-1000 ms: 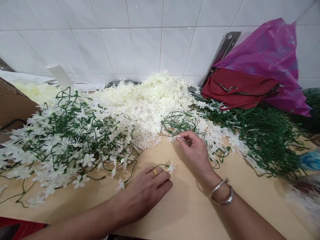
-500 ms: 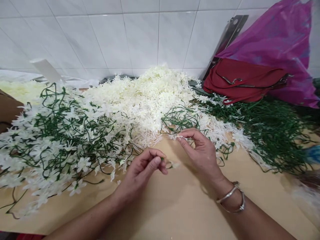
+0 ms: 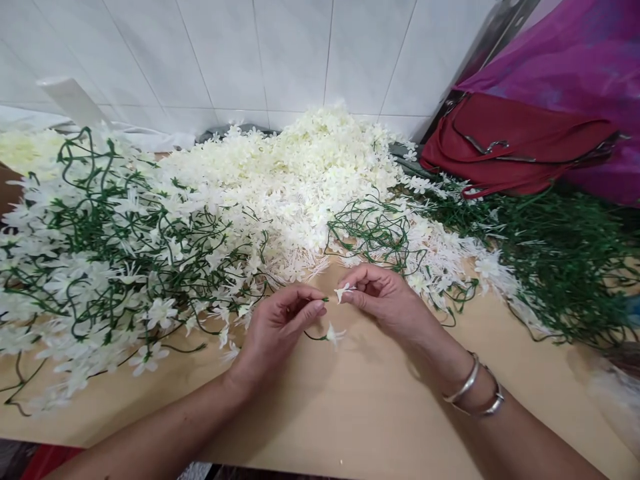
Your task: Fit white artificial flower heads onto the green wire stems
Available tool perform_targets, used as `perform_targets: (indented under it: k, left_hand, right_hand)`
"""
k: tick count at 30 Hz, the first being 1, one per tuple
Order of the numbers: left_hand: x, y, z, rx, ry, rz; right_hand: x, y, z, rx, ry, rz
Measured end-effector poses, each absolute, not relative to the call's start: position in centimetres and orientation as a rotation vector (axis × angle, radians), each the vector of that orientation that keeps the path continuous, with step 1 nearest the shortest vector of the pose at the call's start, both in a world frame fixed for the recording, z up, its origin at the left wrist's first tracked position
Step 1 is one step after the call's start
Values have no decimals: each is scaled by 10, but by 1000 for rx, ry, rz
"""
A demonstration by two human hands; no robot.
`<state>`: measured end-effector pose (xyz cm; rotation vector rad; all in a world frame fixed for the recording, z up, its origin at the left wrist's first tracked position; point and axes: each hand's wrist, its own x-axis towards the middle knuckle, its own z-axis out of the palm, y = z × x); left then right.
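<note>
My left hand [image 3: 287, 320] pinches a thin green artificial stem [image 3: 325, 299], its tip poking out past the thumb and forefinger. From under that hand a stem end hangs out, bearing a white artificial flower [image 3: 332, 335]. Facing it, my right hand [image 3: 385, 300] pinches a small loose white flower [image 3: 343, 292] between thumb and forefinger. A small gap separates the stem tip from this flower. Behind my right hand lies a tangle of bare green stems [image 3: 373, 227]. Left of my left hand is a heap of white flowers on green stems [image 3: 150, 267].
A large pile of loose cream-white flowers [image 3: 310, 160] lies at the back against the tiled wall [image 3: 290, 53]. More green stems [image 3: 565, 260] spread at the right. A red handbag [image 3: 530, 143] and a purple plastic bag [image 3: 565, 53] stand behind them on the tan table [image 3: 320, 413].
My right hand has brought a small white flower left and down from the pile's edge toward the stem in my left hand. The camera view has shifted slightly.
</note>
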<state>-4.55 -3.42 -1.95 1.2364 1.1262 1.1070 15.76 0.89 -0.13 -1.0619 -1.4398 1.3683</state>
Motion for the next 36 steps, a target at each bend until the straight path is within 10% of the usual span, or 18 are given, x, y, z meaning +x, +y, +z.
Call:
perform_targets:
  k: [36]
  left_hand:
    - [-43,-37,-21,1283,1116,1113]
  right_hand:
    - [150,5,-1,-1026,-1439,1570]
